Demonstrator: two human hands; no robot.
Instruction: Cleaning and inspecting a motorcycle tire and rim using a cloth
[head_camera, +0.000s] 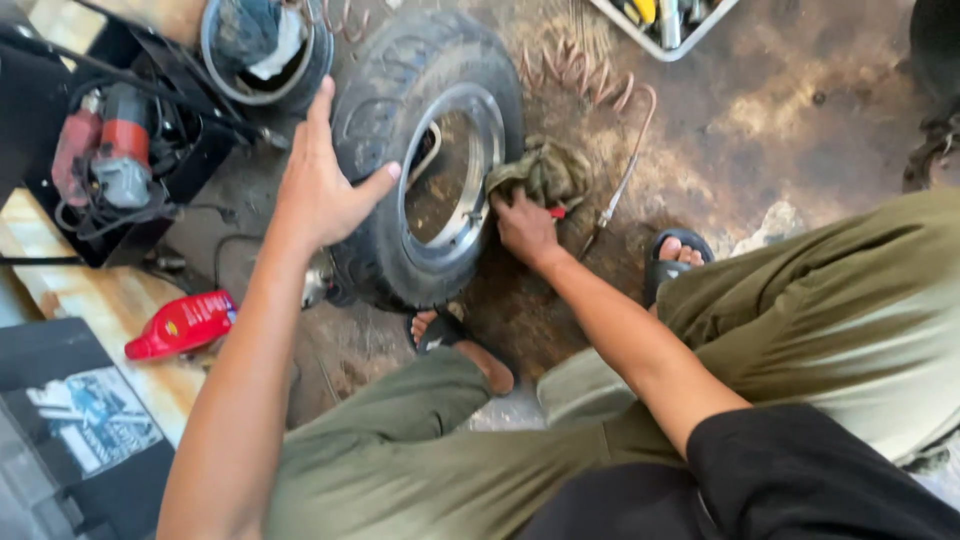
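A small black tyre (375, 120) on a shiny metal rim (478, 175) stands upright on the dirty floor between my feet. My left hand (320, 180) rests flat on the tyre's tread and sidewall, fingers spread, steadying it. My right hand (525, 225) presses a crumpled olive-brown rag (545, 172) against the rim's right edge. A small red-tipped object shows just beside that hand; what it is I cannot tell.
A coiled orange air hose (590, 85) lies behind the tyre. At left a black crate holds a red power tool (105, 150), with a round bucket (262, 50) behind it. A red bottle (180, 325) lies on the wooden board. A tool tray (665, 25) sits at the top.
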